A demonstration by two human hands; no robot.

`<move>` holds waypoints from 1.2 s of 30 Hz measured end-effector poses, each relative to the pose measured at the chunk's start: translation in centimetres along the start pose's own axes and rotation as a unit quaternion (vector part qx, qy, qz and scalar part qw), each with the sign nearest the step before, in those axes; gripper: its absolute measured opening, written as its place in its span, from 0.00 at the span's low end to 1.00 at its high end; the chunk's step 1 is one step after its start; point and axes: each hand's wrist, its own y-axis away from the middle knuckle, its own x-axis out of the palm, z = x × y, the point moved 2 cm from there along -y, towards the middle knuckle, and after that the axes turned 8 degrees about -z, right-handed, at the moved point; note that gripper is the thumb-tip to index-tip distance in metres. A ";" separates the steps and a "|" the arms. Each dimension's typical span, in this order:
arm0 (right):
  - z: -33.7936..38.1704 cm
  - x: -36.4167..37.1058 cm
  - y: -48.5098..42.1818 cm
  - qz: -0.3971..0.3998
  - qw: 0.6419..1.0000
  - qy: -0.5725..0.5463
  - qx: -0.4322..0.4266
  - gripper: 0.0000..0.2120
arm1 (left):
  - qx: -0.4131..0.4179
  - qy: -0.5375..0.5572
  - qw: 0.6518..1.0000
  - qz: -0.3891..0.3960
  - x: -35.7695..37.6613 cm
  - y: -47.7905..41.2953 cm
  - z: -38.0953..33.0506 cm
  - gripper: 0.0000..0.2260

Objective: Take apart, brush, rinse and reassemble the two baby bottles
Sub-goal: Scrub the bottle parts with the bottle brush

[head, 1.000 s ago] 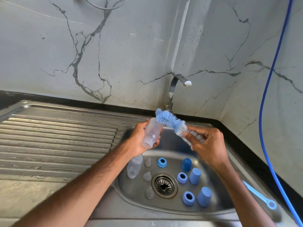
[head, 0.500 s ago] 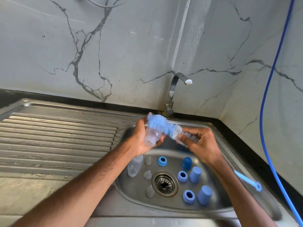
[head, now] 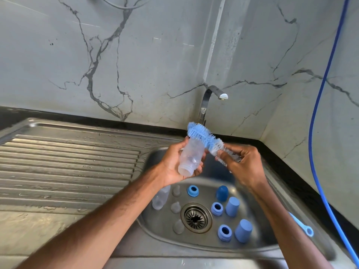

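The left hand (head: pixel 174 167) grasps the clear plastic baby bottle body (head: pixel 189 158) over the stainless steel sink basin (head: pixel 155 220), mouth tilted down toward the camera, while the right hand (head: pixel 242 166) is clenched around the lower bristles of the blue-and-white bottle brush (head: pixel 204 137), whose head lies across the bottle's base outside it. A second clear bottle body (head: pixel 160 199) lies in the basin beside loose teats, blue rings (head: pixel 193 190) and blue caps (head: pixel 232 206) around the drain strainer (head: pixel 195 218). Judged risk: the wet bottle could slip from the grip under brush pressure and scatter those parts; no brand, label or writing is legible.
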 end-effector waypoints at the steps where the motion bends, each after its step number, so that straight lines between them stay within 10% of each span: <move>1: -0.1 0.0 0.3 0.023 1.000 -0.002 -0.008 0.11 | 0.003 0.002 1.000 -0.009 -0.1 -0.2 0.0 0.21; 5: -0.4 0.2 2.1 0.172 0.984 0.021 -0.031 0.14 | 0.035 -0.017 0.998 -0.047 -0.9 -0.5 -0.6 0.17; 11: -0.5 0.2 0.1 0.020 1.000 0.022 -0.001 0.11 | -0.022 0.039 0.998 -0.039 -0.2 -0.3 0.1 0.25; 17: -0.6 0.0 2.0 0.220 0.975 -0.027 -0.012 0.12 | 0.008 0.016 1.000 -0.021 -0.6 0.2 -0.9 0.26; 23: -0.1 -0.1 0.1 0.032 0.999 0.016 -0.009 0.11 | 0.006 -0.001 1.000 -0.028 0.1 0.2 -0.3 0.19; 29: -0.5 -0.5 1.7 0.208 0.978 0.023 -0.007 0.11 | 0.022 0.004 0.999 -0.031 -0.6 0.4 -0.6 0.22; 36: -0.7 -0.2 0.4 0.032 0.998 0.047 0.013 0.12 | 0.012 -0.029 0.999 -0.019 0.1 0.1 0.0 0.26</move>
